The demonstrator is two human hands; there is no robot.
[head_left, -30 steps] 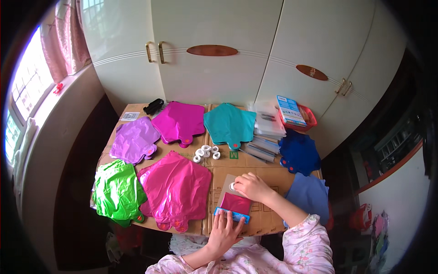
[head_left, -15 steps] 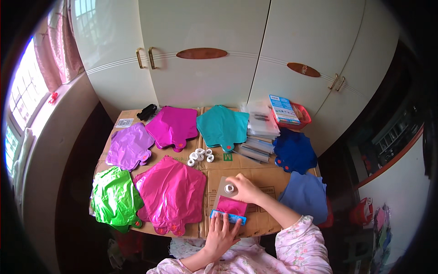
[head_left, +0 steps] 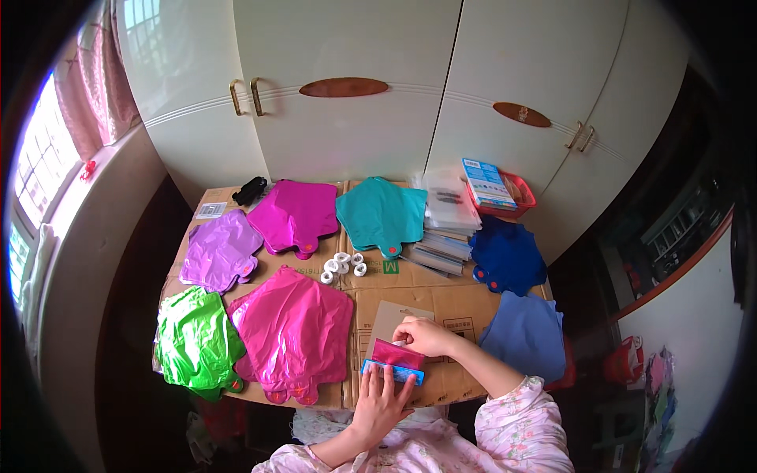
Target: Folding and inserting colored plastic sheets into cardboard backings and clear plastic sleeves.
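Observation:
On the cardboard in front of me lies a grey-beige card (head_left: pixel 386 317) with a folded pink foil piece (head_left: pixel 397 356) over its nearer part. A blue strip (head_left: pixel 404 374) crosses the near end of the foil. My left hand (head_left: pixel 377 408) rests on that strip, fingers stretched flat. At the foil's far edge my right hand (head_left: pixel 430 337) pinches a small white roll (head_left: pixel 400 343), mostly hidden under its fingers. Several similar white rolls (head_left: pixel 342 266) lie further off, left of the card.
Around the cardboard tabletop (head_left: pixel 426 311) lie foil stacks: green (head_left: pixel 195 339), pink (head_left: pixel 293 335), lilac (head_left: pixel 219 248), magenta (head_left: pixel 292 217), teal (head_left: pixel 381 213), dark blue (head_left: pixel 509 252) and pale blue (head_left: pixel 524 335). Clear sleeves (head_left: pixel 451 206) and a red basket (head_left: pixel 522 197) stand back right. Behind is a white cabinet (head_left: pixel 347 47).
My right hand has come nearer with the white roll, from the card's far part to the foil's far edge, and its fingers now cover the roll more. The left hand stays on the strip.

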